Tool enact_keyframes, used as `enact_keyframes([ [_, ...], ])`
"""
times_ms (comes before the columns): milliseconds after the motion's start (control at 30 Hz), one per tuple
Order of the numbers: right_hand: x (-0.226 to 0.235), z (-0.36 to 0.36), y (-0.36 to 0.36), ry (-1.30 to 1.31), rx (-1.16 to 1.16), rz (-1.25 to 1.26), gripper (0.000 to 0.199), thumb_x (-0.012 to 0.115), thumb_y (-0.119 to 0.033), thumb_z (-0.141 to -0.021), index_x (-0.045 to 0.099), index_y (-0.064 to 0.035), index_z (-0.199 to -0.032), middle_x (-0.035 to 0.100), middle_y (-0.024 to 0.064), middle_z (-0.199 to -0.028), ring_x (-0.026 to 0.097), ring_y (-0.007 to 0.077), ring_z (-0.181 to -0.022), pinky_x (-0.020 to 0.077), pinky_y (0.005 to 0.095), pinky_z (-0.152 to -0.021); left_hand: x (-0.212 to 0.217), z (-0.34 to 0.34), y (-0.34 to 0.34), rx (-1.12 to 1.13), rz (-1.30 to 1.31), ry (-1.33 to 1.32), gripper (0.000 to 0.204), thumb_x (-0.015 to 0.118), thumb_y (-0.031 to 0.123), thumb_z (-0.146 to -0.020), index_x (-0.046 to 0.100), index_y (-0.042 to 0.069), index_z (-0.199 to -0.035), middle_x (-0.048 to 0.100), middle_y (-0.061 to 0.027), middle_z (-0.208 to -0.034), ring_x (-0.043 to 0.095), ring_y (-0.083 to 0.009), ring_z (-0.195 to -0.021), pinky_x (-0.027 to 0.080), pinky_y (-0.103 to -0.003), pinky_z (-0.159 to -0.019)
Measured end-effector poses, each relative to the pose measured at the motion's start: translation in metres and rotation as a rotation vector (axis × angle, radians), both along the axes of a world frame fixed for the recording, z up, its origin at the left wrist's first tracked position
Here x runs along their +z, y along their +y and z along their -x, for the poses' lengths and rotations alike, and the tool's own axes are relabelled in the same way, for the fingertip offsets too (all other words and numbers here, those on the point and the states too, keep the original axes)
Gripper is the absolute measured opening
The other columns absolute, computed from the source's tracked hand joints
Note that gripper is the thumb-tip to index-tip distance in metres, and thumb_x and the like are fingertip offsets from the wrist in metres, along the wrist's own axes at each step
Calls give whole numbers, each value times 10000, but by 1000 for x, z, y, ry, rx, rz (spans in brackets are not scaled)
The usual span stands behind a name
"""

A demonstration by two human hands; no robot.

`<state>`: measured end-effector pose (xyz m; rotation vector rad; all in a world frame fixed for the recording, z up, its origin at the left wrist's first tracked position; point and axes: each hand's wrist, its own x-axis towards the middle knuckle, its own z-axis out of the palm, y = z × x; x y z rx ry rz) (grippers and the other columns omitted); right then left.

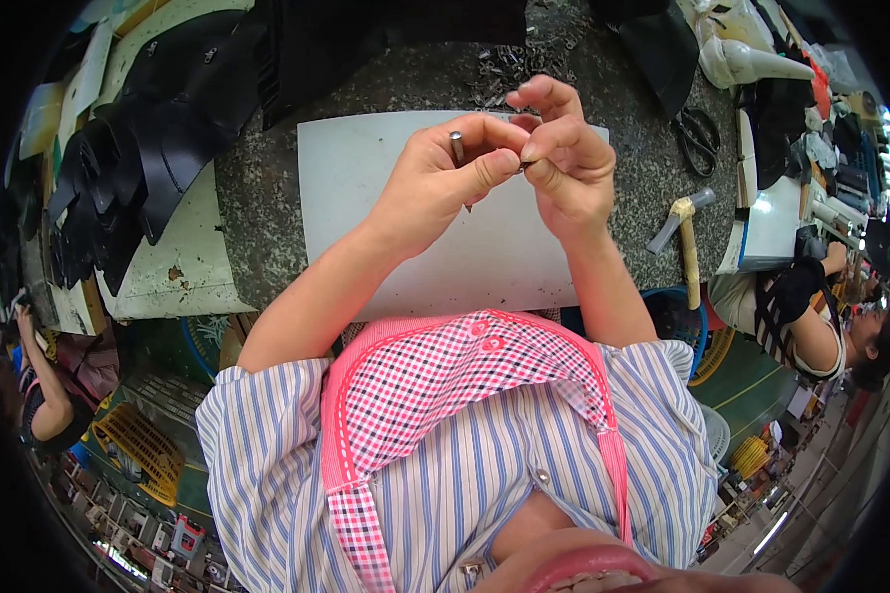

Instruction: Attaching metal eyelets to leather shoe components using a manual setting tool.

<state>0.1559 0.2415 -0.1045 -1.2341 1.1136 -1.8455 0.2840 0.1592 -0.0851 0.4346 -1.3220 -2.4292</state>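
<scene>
My left hand (435,173) and my right hand (572,163) meet above a pale board (366,212). Between their pinched fingertips is a small dark piece (526,168), too small to name. A thin metal tool (456,146) lies across my left hand, its silvery end showing by the fingers and a dark tip below the thumb. My right thumb and index finger press together, while its other fingers are partly raised.
Small metal bits (509,79) lie scattered beyond the board. Black leather-like pieces (168,148) are stacked at left. Black-handled scissors (697,140) and a hammer (686,232) lie at right, near a white bottle (752,62). Other people (811,316) sit on both sides.
</scene>
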Motion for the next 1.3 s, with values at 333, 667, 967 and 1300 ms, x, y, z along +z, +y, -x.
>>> enact_keyframes([
  [333, -15, -28, -18, -578, 1, 65, 106, 608, -74, -791, 546, -79, -877, 456, 57, -1041, 468, 146, -908, 392, 276, -810, -14, 13, 1, 236, -274, 161, 165, 621, 118, -785, 546, 18, -893, 541, -8, -808, 455, -58, -667, 360, -186, -580],
  [667, 25, 22, -56, -158, -135, 9, 86, 625, -3, -751, 582, -11, -825, 604, 50, -782, 553, 108, -741, 433, 209, -690, 24, 47, -134, 1125, 1756, 159, 391, 692, 135, -670, 555, 47, -1025, 557, -84, -624, 557, -227, -659, 438, -311, -592],
  [967, 35, 34, -107, 274, -218, -88, 117, 670, 7, -694, 622, -22, -797, 615, 22, -777, 562, 71, -684, 446, 176, -623, 31, 32, -140, 885, 2086, -348, 327, 720, 177, -616, 622, 87, -914, 602, 19, -814, 554, -150, -684, 454, -249, -597],
  [1300, 66, 37, -93, 692, -362, 318, 183, 726, 12, -581, 651, -23, -745, 574, 95, -1005, 513, 146, -866, 388, 254, -756, 92, 12, -113, 103, 863, -260, 194, 632, 68, -656, 624, -14, -831, 598, -18, -685, 548, -83, -599, 435, -200, -563],
])
